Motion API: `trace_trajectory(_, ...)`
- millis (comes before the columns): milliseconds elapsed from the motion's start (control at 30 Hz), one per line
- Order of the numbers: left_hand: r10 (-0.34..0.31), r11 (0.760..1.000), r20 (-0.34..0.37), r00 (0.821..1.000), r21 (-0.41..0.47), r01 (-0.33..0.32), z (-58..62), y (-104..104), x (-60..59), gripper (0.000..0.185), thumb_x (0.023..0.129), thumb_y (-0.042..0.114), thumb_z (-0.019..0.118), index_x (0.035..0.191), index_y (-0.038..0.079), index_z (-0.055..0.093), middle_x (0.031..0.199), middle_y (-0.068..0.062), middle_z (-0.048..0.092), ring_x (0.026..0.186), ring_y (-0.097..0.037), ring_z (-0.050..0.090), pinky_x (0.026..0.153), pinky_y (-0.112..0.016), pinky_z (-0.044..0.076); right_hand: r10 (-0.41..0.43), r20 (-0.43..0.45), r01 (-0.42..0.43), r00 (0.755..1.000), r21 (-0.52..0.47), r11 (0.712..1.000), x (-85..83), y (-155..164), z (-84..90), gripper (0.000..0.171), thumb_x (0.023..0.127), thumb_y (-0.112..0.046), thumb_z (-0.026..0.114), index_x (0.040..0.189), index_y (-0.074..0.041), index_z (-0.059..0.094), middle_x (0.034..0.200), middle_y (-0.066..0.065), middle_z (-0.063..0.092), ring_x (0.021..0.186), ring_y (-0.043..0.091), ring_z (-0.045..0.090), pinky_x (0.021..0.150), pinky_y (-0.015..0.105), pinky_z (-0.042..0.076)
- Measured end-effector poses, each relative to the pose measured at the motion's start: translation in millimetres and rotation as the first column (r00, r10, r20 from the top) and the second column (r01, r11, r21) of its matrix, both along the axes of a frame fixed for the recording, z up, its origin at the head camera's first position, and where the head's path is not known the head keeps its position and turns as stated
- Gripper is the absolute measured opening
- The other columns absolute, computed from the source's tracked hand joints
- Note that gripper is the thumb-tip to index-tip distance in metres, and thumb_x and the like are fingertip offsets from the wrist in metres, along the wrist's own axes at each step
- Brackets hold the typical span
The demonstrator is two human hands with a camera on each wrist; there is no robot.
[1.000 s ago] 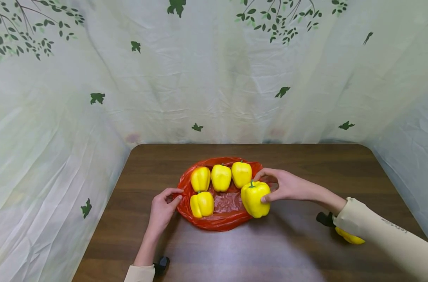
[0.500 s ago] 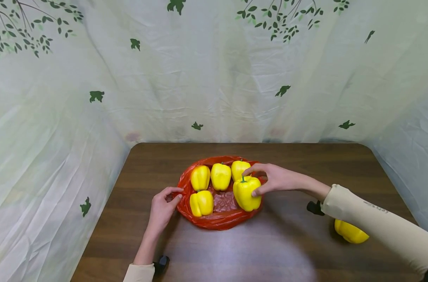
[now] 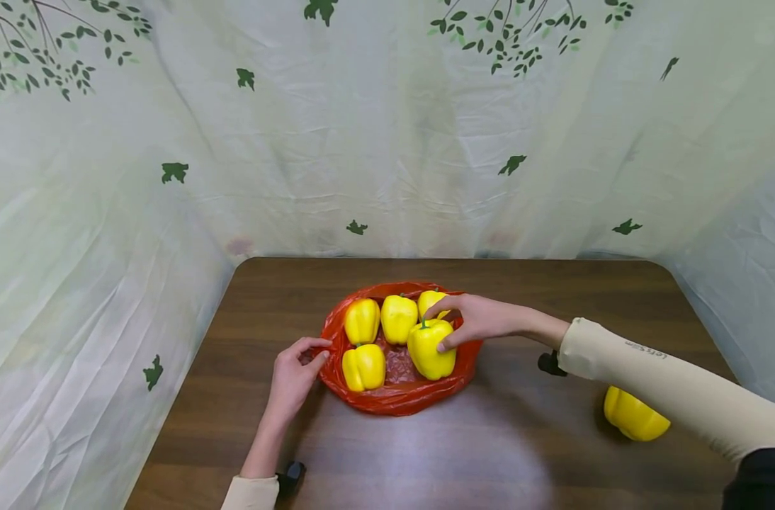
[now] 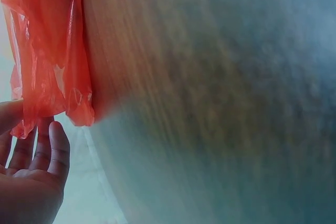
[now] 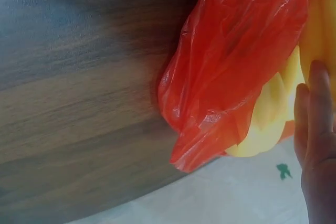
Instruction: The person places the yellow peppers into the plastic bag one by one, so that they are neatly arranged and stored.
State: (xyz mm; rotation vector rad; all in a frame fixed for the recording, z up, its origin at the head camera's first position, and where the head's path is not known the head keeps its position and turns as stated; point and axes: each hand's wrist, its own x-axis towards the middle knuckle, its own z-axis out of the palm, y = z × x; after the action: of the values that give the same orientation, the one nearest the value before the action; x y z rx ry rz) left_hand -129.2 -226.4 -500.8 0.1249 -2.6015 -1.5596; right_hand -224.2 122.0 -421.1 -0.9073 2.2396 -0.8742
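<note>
My right hand grips a yellow bell pepper by its top and side, over the right part of an open red plastic bag. Inside the bag sit several more yellow peppers: three along the back, the rightmost partly hidden by my fingers, and a front-left pepper. With thumb and fingers my left hand pinches the bag's left edge. The left wrist view shows the red film between thumb and fingers. In the right wrist view, my right fingers lie against a pepper beside the bag's wall.
Another yellow pepper lies on the wooden table at the right, partly covered by my right sleeve. Behind the table hangs a pale cloth printed with leaves.
My right hand has carried the pepper leftward from the bag's right rim to over its inside. The pepper at the right shows more from behind the sleeve. My left hand has stayed put.
</note>
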Motion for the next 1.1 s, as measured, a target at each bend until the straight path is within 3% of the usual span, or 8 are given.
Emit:
trace_trajectory(200, 0.002, 1.0, -0.001, 1.0, 0.001, -0.002, -0.4, -1, -0.3, 0.015, 0.087, 0.007, 0.064, 0.099, 0.016, 0.068, 0.097, -0.002, 0.063, 0.075, -0.024, 0.053, 0.062, -0.027, 0.052, 0.012, 0.055, -0.014, 0.998, 0.03, 0.999, -3.2, -9, -2.8, 0.061, 0.075, -0.045, 0.074, 0.127, -0.02, 0.054, 0.118, -0.009, 0.053, 0.103, 0.015, 0.052, 0.084, 0.029, 0.047)
trace_trajectory(767, 0.004, 1.0, 0.017, 1.0, 0.0, -0.004, -1.0, 0, -0.5, 0.015, 0.088, 0.009, 0.064, 0.1, 0.017, 0.068, 0.098, -0.002, 0.062, 0.077, -0.024, 0.053, 0.065, -0.027, 0.052, -0.028, 0.062, 0.021, 0.998, 0.11, 0.994, 3.5, -34, -10.5, 0.058, 0.077, -0.04, 0.075, 0.125, -0.015, 0.055, 0.109, -0.005, 0.055, 0.098, 0.015, 0.048, 0.083, 0.03, 0.044)
trace_trajectory(1100, 0.007, 1.0, 0.015, 1.0, 0.002, -0.007, -1.8, 0, 0.5, 0.015, 0.088, 0.009, 0.064, 0.1, 0.016, 0.068, 0.097, -0.002, 0.062, 0.076, -0.024, 0.052, 0.063, -0.027, 0.051, -0.026, 0.073, 0.016, 0.997, 0.137, 0.99, 7.7, -43, -15.9, 0.055, 0.077, -0.037, 0.075, 0.123, -0.012, 0.058, 0.101, -0.003, 0.058, 0.091, 0.015, 0.051, 0.076, 0.028, 0.045)
